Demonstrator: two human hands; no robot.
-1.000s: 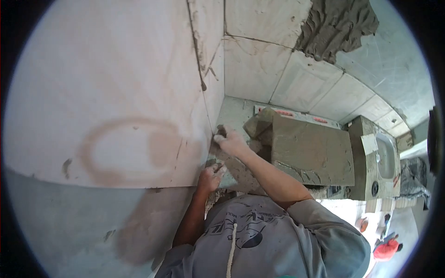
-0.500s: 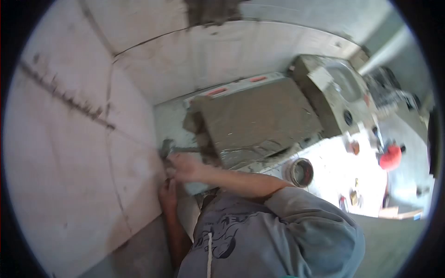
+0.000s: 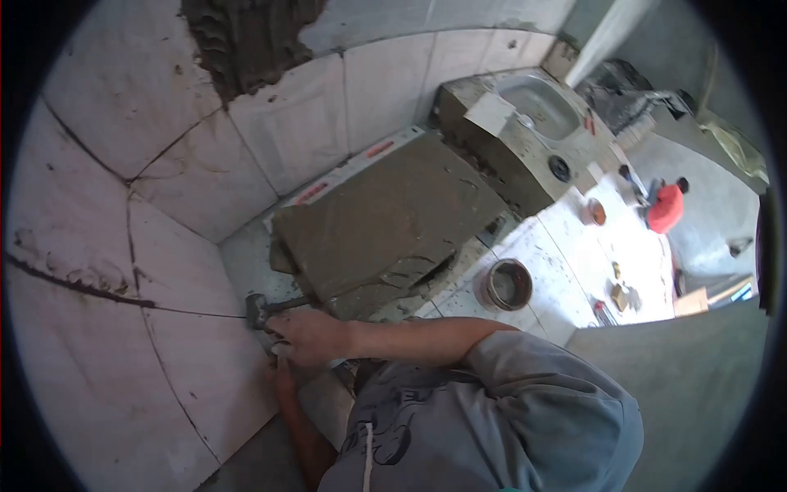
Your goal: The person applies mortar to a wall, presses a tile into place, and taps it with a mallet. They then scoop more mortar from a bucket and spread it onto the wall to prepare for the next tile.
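A hammer point(image 3: 257, 312) with a dark metal head lies against the lower part of the tiled wall point(image 3: 197, 283), its handle pointing right. My right hand point(image 3: 310, 336) is closed just below the handle, fingers bent toward the wall; what it pinches is too small to make out. Under it, close to the same wall, is my left hand point(image 3: 283, 379), partly covered by the right one, so its fingers cannot be read. A mortar-covered slab point(image 3: 393, 217) stands just beyond the hands.
Behind the slab is a counter with a metal sink point(image 3: 541, 107). A bucket point(image 3: 508, 285) stands on the tiled floor point(image 3: 553, 254) at the right. Farther off, a person in red point(image 3: 666, 207) crouches near another bucket point(image 3: 595, 212). Wet mortar point(image 3: 250, 41) covers part of the upper wall.
The view has shifted, so the slab, sink and bucket appear farther left. My right hand is still by the hammer, and my left hand remains below it.
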